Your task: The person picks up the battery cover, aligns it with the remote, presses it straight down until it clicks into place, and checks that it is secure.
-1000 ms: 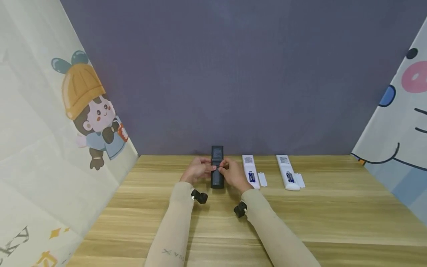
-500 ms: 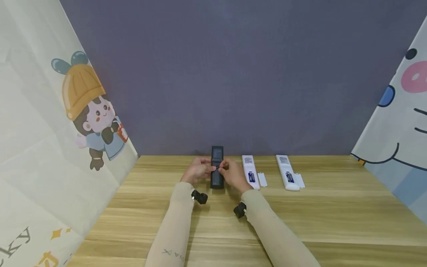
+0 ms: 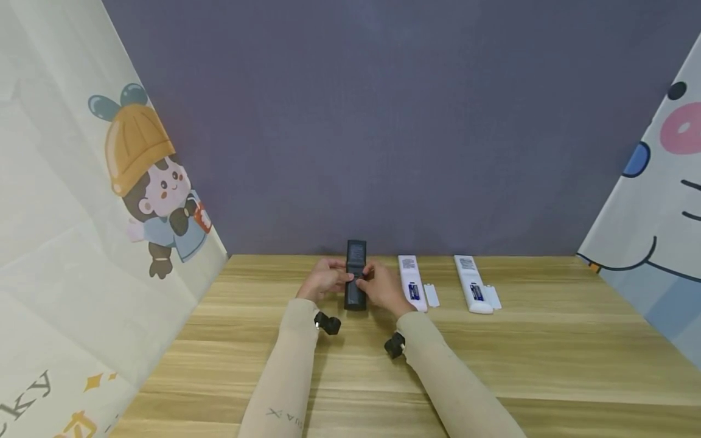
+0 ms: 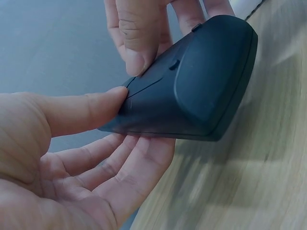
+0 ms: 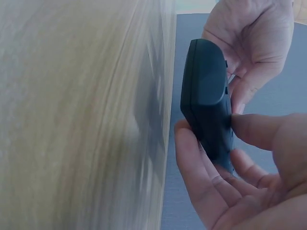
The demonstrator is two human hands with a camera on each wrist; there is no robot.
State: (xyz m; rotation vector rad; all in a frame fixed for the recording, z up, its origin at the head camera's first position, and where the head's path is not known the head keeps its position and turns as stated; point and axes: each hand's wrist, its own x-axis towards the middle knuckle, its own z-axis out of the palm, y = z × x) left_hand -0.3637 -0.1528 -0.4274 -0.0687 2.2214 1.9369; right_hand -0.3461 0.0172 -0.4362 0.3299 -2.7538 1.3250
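A black remote control is held back side up between both hands, with a label near its far end. From the left, my left hand grips it, thumb pressed on the back near the battery cover's seam and fingers underneath. My right hand grips the opposite side, its thumb on the back and fingers curled below. In the left wrist view the battery cover lies in place, and the remote's near end is raised off the table.
Two white remotes lie back up to the right, their compartments showing blue batteries. A loose white cover lies beside one, another cover beside the other. The wooden table ends at a dark grey wall.
My right thumb has slid slightly toward the near end of the black remote's back. The remote has shifted a little left at its near end; my left hand has barely moved.
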